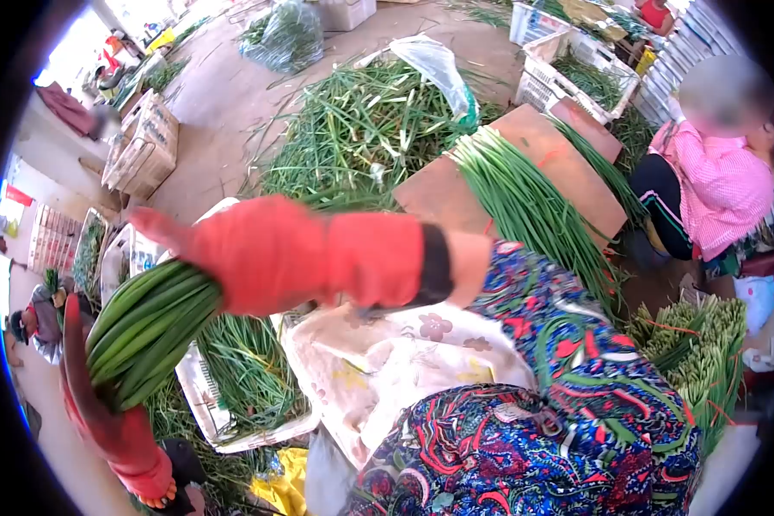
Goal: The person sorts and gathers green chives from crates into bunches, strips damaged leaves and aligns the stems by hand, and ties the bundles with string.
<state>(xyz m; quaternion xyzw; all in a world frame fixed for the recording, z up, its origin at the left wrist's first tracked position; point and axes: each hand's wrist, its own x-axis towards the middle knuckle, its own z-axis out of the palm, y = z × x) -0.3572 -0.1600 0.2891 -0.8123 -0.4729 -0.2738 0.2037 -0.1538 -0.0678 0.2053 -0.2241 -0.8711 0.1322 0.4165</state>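
Both my hands wear red gloves. A bunch of long green garlic chives is between them at the left. My right hand reaches across from the right and is closed around the bunch's upper end, its glove slightly blurred and one finger or thumb pointing left. Lower down, my left hand wraps the lower left end of the same bunch, fingers along its outer side. The bunch's far ends are hidden by the gloves. Beneath the bunch stands a white plastic crate with more chives inside. A pale flowered cloth covers my lap.
Sorted chives lie on a brown board ahead of me. Behind it is a large loose pile of chives. Tied bundles stand at right, near a seated person in pink. A stacked crate is at far left.
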